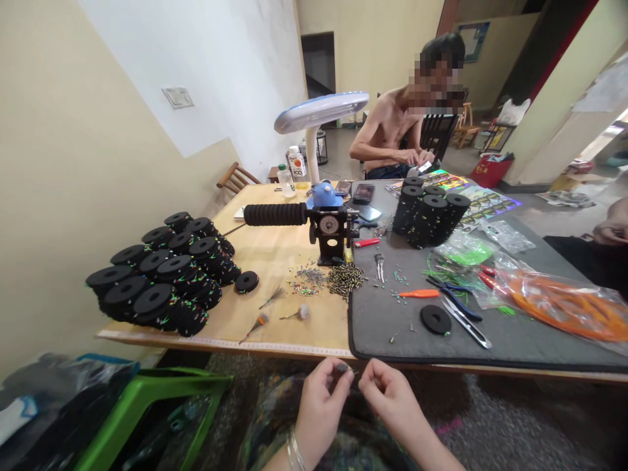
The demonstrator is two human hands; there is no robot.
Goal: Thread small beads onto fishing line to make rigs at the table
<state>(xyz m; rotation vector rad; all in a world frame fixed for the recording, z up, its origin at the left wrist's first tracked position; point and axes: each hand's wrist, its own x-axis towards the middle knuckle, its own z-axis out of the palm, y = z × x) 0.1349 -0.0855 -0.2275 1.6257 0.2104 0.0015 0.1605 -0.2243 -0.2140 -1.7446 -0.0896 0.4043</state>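
My left hand (pixel 324 394), with a silver bangle at the wrist, is just in front of the table's near edge. Its thumb and forefinger are pinched, with a small dark bit and a thin pale tip showing between them. Close beside it, my right hand (pixel 386 391) is pinched too; whatever lies in its fingers is too small to make out. The hands are slightly apart. Beyond them on the table lie a black foam ring (pixel 436 320), silver scissors-like snips (pixel 466 323), and small feathery brushes, one with an orange band (pixel 260 321).
Stacked black foam spools (pixel 161 268) with coloured bits fill the table's left; more stacks (pixel 432 209) stand right. A winding device (pixel 331 229) and lamp (pixel 318 114) rise mid-table behind bead piles (pixel 346 280). A co-worker (pixel 392 131) sits opposite. A green stool (pixel 132 405) stands low left.
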